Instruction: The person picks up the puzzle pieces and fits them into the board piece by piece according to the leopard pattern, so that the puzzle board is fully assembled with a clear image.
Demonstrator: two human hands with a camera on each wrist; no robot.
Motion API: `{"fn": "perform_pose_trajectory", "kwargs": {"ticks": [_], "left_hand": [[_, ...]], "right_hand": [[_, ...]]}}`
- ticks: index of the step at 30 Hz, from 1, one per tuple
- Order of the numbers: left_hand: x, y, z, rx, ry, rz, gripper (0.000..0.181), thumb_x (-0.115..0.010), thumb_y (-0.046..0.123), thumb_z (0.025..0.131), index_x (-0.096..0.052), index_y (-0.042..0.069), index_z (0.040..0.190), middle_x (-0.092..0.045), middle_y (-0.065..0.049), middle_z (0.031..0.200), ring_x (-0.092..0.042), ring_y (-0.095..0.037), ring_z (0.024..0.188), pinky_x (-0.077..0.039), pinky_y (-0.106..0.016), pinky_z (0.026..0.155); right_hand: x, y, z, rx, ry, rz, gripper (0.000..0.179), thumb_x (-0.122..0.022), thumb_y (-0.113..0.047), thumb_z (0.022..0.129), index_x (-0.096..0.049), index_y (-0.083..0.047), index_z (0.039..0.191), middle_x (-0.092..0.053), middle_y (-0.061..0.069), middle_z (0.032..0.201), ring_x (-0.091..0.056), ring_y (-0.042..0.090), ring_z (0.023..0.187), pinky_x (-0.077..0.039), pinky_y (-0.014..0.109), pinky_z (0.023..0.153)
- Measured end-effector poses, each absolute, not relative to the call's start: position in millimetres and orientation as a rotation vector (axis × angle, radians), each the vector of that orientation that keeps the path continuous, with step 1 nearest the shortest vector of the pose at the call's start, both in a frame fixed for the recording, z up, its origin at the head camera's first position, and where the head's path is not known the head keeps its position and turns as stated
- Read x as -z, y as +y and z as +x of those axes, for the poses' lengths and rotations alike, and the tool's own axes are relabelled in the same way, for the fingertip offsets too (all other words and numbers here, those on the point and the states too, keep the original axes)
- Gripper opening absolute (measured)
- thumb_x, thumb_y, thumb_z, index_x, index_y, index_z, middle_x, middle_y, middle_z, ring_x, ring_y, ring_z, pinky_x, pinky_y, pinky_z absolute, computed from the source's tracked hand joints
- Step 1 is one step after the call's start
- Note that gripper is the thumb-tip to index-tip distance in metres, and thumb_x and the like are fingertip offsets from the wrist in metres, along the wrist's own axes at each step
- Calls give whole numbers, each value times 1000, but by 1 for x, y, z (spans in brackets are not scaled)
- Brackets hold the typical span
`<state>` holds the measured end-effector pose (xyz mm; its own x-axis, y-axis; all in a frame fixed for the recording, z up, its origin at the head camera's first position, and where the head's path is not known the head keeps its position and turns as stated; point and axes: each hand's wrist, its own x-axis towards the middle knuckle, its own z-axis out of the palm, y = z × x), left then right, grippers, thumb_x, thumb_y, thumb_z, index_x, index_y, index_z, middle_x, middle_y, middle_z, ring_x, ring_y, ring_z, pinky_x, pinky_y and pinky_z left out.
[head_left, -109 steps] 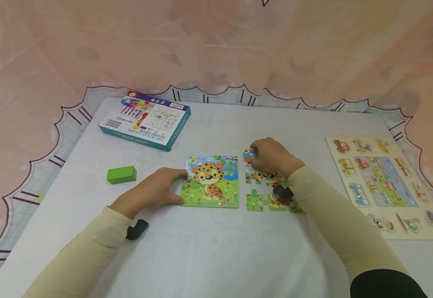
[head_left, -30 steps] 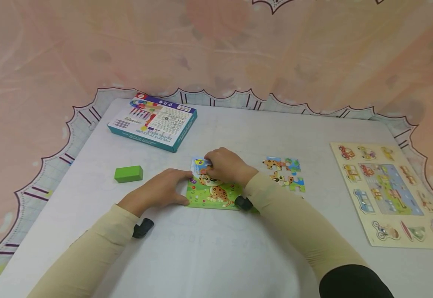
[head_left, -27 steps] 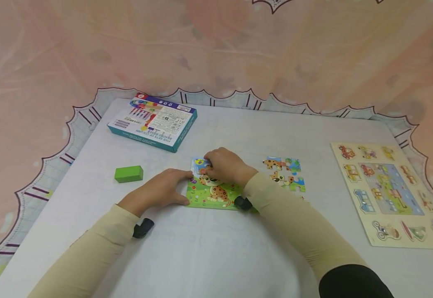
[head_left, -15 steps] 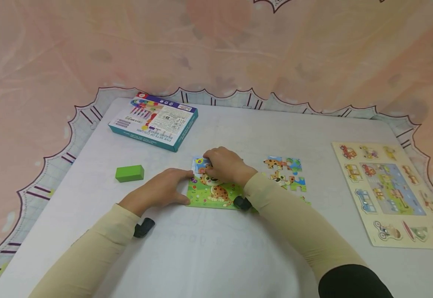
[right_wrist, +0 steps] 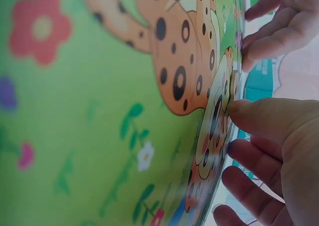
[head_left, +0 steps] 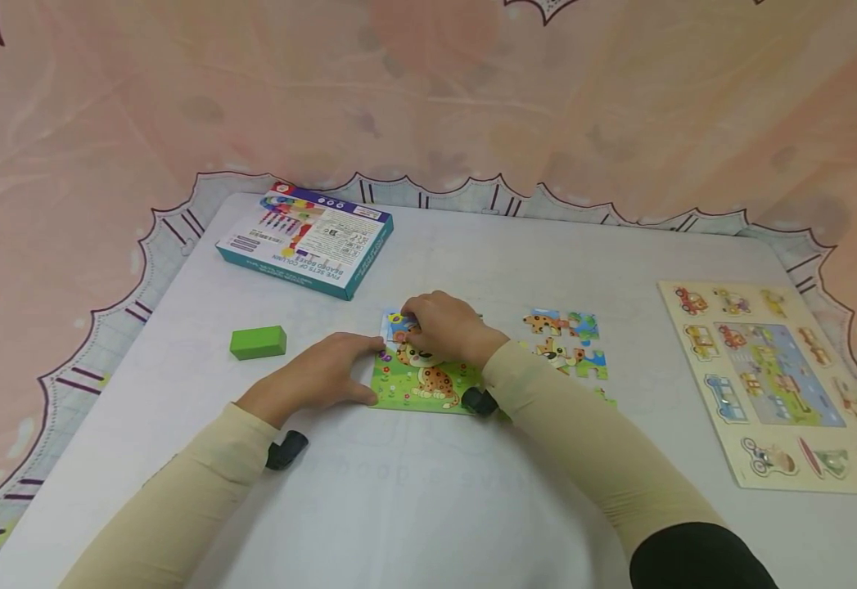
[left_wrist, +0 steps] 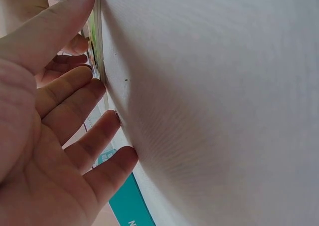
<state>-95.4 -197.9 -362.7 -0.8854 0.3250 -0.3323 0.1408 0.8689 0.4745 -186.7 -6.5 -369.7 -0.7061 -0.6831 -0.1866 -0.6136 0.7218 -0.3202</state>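
A square jigsaw board with a leopard cub on a green meadow lies flat on the white table. My left hand rests against its left edge, thumb and extended fingers touching the rim. Over the upper part of the board, my right hand pinches a small blue puzzle piece at the top left corner. The right wrist view shows the thumb on the piece's edge; the hand hides much of the board's top. Several loose puzzle pieces lie right of the board, partly behind the right forearm.
A green block lies left of the left hand. Behind it is a flat teal and white box. At the far right lies a wooden vehicle puzzle board. A patterned curtain borders the table's back edge.
From the loose pieces at right, my right hand has moved left onto the board's top left corner with a piece. It has hardly moved over the last second; the left hand stays at the edge.
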Motion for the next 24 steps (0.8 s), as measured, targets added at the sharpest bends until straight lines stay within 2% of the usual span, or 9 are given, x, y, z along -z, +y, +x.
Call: {"fn": "perform_pose_trajectory", "kwargs": {"ticks": [13,20,24], "left_hand": [[364,-199,-97,-626,2635,353,80,-86,24,80,-48,2,147,-48,-14,149,-37,-35,141,-31,-50,116],[362,-201,-96,-655,2646,398,79,-85,22,80,-48,0,146,-48,-15,149,-37,-36,141,-29,-49,116],[363,-200,-96,-657,2635,382,79,-86,22,81,-48,0,147,-48,-15,149,-37,-36,141,-29,-49,116]], "right_hand": [[366,-8,-187,331,2638,-1005,40,-64,-28,99,-63,-7,133,-66,5,126,-59,22,116,-48,36,101],[366,-9,-189,354,2632,-1021,44,-65,-36,98,-63,-6,131,-68,5,121,-61,21,111,-50,35,97],[365,-6,-190,386,2619,-990,46,-66,-35,98,-62,-7,134,-66,5,126,-59,22,117,-48,37,101]]}}
